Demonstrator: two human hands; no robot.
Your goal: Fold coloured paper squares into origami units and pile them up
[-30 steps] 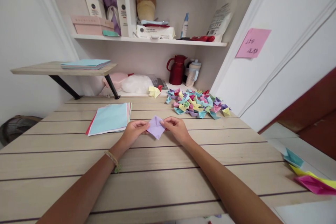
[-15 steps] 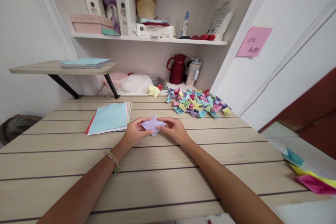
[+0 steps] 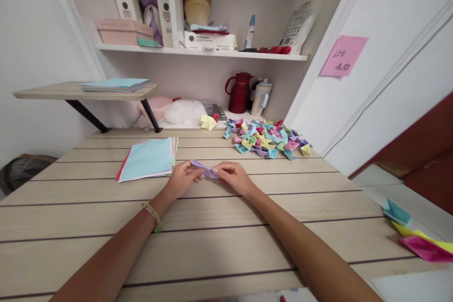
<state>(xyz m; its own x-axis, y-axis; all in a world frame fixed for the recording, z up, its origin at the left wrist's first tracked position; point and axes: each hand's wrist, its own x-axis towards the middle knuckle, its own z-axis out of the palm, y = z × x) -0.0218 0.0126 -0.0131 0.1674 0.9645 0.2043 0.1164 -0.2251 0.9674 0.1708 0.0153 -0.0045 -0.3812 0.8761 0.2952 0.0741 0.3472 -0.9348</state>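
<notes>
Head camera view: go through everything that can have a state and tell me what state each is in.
lilac paper: folded nearly flat, held low over the table by both hands.
left hand: fingers pinched on the paper's left end.
right hand: fingers pinched on its right end.
sheet stack: unfolded, lying flat, blue sheet on top.
folded paper pile: folded, heaped loose.
red jug: upright, lid on.
pink note: stuck to the wall.

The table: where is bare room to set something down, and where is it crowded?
Bare: the near left of the table, the boards between the forearms, and the strip right of the right hand, in front of the pile of folded pieces. Crowded: the stack of sheets beside the left hand, the purple paper both hands pinch, and that pile.
</notes>
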